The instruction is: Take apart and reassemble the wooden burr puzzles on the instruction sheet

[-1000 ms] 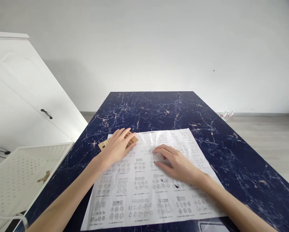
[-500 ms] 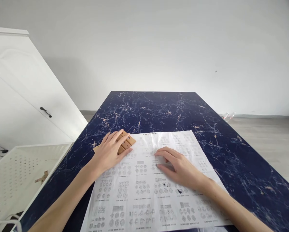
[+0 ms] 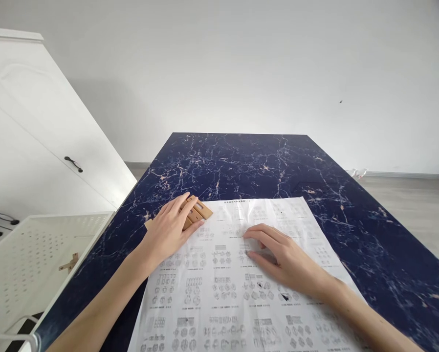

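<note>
A blue marbled table (image 3: pixel 241 166) is bearing a creased, printed sheet (image 3: pixel 208 293). My right hand (image 3: pixel 278 250) is resting on it, slightly curled, thumb and fingers standing apart. My left hand (image 3: pixel 167 233) is covering wooden pieces (image 3: pixel 204 210) at the sheet's far left corner; my fingers are hiding much, leaving it unclear whether they are gripping.

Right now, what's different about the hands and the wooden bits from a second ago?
The left hand has slid a little to the left, so more of the wooden pieces shows beside its fingers. It still covers part of them. The right hand stayed at about the same spot over the printed paper.
</note>
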The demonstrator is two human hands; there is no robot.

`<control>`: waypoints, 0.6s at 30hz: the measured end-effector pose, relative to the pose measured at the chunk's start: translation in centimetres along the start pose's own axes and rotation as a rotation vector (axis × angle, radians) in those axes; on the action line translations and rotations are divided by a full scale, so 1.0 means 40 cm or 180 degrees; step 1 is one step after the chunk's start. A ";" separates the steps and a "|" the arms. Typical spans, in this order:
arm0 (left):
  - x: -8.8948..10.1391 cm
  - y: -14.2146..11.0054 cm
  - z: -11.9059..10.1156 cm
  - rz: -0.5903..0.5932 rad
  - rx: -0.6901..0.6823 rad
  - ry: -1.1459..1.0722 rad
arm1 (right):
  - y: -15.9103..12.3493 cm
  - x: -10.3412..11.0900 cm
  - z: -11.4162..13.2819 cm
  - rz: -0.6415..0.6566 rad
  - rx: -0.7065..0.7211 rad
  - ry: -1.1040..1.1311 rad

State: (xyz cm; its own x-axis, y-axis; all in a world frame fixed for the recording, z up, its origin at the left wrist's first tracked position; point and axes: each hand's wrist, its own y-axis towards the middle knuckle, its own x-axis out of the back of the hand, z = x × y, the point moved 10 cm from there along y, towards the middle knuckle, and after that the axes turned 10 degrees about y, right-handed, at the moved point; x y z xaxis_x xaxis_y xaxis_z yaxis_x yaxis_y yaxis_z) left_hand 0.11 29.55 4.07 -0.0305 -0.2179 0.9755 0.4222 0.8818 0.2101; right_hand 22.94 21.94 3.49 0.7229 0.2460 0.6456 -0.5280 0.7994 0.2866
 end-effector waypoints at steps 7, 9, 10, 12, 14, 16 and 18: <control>0.014 -0.013 0.036 -0.0214 0.0315 0.0132 | 0.000 -0.001 -0.003 0.0034 -0.0020 0.0053; 0.014 -0.033 0.048 -0.0192 0.0382 0.0044 | 0.000 0.001 -0.004 -0.0003 0.0005 0.0019; 0.016 -0.045 0.055 -0.0191 0.0423 -0.0013 | -0.001 0.001 -0.003 -0.0016 0.0021 0.0000; 0.023 -0.074 0.073 -0.0218 0.0543 -0.0148 | -0.002 0.002 -0.002 -0.0036 0.0057 -0.0036; 0.030 -0.102 0.094 -0.0267 0.0707 -0.0317 | -0.003 0.002 -0.001 -0.0045 0.0086 -0.0064; 0.032 -0.122 0.112 -0.0286 0.0861 -0.0505 | -0.004 0.002 -0.001 -0.0038 0.0086 -0.0067; 0.028 -0.130 0.121 -0.0251 0.0951 -0.0661 | -0.004 0.001 -0.002 -0.0020 0.0064 -0.0052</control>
State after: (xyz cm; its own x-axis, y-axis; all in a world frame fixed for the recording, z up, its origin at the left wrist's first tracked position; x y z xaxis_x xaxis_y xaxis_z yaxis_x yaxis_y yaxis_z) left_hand -6.51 26.74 4.41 -0.2485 -0.2275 0.9415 0.1292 0.9556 0.2650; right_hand 23.08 21.85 3.40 0.7191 0.2319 0.6551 -0.5323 0.7898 0.3047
